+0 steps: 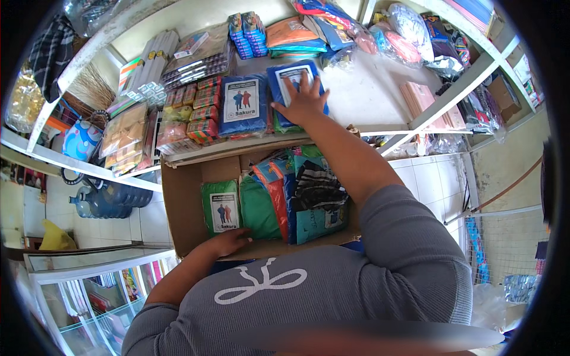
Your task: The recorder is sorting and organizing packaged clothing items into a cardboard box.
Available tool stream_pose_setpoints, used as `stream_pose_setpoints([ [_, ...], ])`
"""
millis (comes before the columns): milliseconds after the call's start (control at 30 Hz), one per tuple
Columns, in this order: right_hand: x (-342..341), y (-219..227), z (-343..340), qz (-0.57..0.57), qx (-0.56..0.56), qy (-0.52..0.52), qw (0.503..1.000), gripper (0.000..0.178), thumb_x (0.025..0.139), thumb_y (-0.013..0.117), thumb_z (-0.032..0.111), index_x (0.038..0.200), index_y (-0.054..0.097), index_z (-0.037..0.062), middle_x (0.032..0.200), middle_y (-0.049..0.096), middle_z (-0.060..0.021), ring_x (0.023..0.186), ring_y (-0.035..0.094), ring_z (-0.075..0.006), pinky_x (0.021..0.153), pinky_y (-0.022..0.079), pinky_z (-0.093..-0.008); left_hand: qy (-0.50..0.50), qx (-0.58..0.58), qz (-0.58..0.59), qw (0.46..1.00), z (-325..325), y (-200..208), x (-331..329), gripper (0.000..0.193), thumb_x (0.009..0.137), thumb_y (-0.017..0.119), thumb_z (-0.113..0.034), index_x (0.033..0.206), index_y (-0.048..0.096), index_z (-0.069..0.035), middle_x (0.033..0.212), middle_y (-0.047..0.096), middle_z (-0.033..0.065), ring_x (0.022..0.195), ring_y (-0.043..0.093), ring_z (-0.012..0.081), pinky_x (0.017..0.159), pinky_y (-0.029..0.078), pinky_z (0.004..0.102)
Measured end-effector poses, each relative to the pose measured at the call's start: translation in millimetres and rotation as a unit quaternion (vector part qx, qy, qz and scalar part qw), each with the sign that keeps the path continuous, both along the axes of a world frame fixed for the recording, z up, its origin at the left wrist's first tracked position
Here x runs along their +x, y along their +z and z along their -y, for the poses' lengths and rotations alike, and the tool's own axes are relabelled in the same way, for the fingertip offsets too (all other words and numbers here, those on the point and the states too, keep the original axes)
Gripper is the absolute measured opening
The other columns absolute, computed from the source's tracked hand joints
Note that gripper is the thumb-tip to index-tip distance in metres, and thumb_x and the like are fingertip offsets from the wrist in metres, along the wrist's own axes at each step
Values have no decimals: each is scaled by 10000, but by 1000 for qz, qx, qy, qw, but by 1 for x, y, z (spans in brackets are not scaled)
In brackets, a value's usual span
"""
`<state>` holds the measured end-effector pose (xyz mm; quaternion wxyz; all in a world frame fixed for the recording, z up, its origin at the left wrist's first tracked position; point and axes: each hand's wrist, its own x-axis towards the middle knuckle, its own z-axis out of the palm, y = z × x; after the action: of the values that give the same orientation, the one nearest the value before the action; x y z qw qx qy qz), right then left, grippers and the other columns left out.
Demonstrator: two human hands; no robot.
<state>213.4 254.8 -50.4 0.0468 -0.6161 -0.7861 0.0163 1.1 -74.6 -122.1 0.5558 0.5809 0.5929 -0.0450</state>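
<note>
My right hand (304, 102) lies with fingers spread on a blue plastic-wrapped raincoat packet (288, 78) on the white shelf. Directly left of it is another blue raincoat packet (244, 108), its label facing up. Below, my left hand (228, 242) rests at the near edge of an open cardboard box (183, 234), fingers stretched toward the green packets. Inside the box stand a labelled green raincoat packet (220, 207), a plain green packet (259, 207), a red-orange packet (276, 196) and a teal packet (320, 225) with a dark patterned bundle (320, 187) against it.
The shelf (368, 101) also bears small striped packs (205, 110), blue boxes (248, 35), wrapped white tubes (155, 59), orange packets (292, 32) and pink packets (427, 104). A diagonal white post (451, 95) crosses at right. Water jugs (110, 199) and a glass case (95, 291) are at left.
</note>
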Motion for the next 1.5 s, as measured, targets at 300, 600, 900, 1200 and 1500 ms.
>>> stream_pose_setpoints([
  [300, -16, 5, -26, -8, -127, -35, 991, 863, 799, 483, 710, 1499, 118, 363, 1578, -17, -110, 1424, 6, -433, 997, 261, -710, -11, -5, 28, 1000, -3, 0, -1, 578, 932, 499, -428, 1372, 429, -60, 1334, 496, 224, 1249, 470, 347, 1049, 357, 377],
  [600, -27, 3, -41, 29, -145, -51, 988, 861, 790, 507, 702, 1493, 134, 374, 1580, 24, -89, 1419, 46, -438, 978, 316, -693, 5, -47, 40, 998, -8, 10, 1, 572, 936, 501, -415, 1385, 415, -71, 1347, 487, 220, 1257, 467, 337, 1051, 358, 373],
  [900, -27, -12, -33, 26, -83, -55, 995, 874, 781, 525, 698, 1492, 128, 380, 1579, 35, -93, 1420, 57, -434, 977, 323, -683, 3, -56, 58, 997, -9, 6, -2, 575, 934, 501, -401, 1389, 406, -63, 1339, 497, 212, 1240, 483, 329, 1038, 368, 363],
  [1200, 10, -37, -129, -139, -208, 87, 964, 892, 748, 490, 773, 1452, 354, 242, 1503, 291, -168, 1436, 73, -353, 1027, 286, -633, -1, -45, 64, 997, -10, 14, -1, 584, 930, 513, -416, 1387, 410, -68, 1285, 536, 220, 1201, 515, 330, 1010, 392, 365],
  [1500, 40, -33, -95, -434, -371, -154, 806, 745, 684, 725, 644, 1110, 643, 38, 1158, 632, -165, 1068, 589, -299, 965, 400, -489, 13, -45, 87, 995, -3, 9, -3, 564, 936, 525, -393, 1382, 415, -67, 1267, 548, 222, 1175, 531, 334, 995, 404, 368],
])
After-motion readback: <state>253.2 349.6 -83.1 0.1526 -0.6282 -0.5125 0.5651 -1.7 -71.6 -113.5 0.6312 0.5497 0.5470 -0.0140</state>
